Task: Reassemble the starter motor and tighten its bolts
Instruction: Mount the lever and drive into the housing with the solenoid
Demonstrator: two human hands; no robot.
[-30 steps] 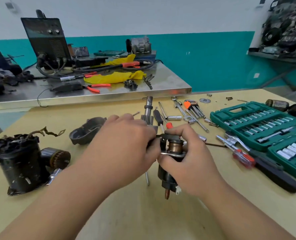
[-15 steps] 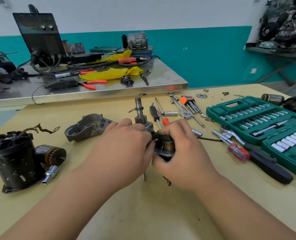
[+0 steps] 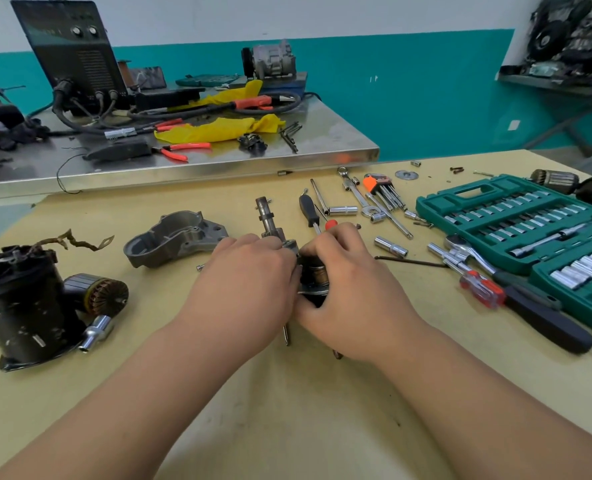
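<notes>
Well out to the left of the hands a black motor housing (image 3: 17, 299) stands upright on the table (image 3: 287, 410), with a copper-ended armature (image 3: 100, 296) lying just beside it. Nearer, just left of and beyond the left hand, a grey cast end cover (image 3: 173, 240) rests open side up. The left hand (image 3: 246, 289) is curled, knuckles up, pressed against the right one; its own back hides the fingertips, so I cannot tell what they pinch, though a thin metal rod tip (image 3: 286, 336) pokes out beneath it. A stepped steel shaft (image 3: 268, 220) rises just beyond its knuckles. Between the two hands sits the black-and-copper starter part (image 3: 315, 275), which the right hand (image 3: 350, 289) grips with fingers wrapped over the top and thumb below. Just beyond the right hand lies a black-handled screwdriver (image 3: 309, 211). To its right are a loose socket (image 3: 390, 246), a thin brown rod (image 3: 412, 261), a ratchet (image 3: 467, 254) and a red-handled screwdriver (image 3: 481, 289), then, farther right, the open green socket case (image 3: 516, 220).
</notes>
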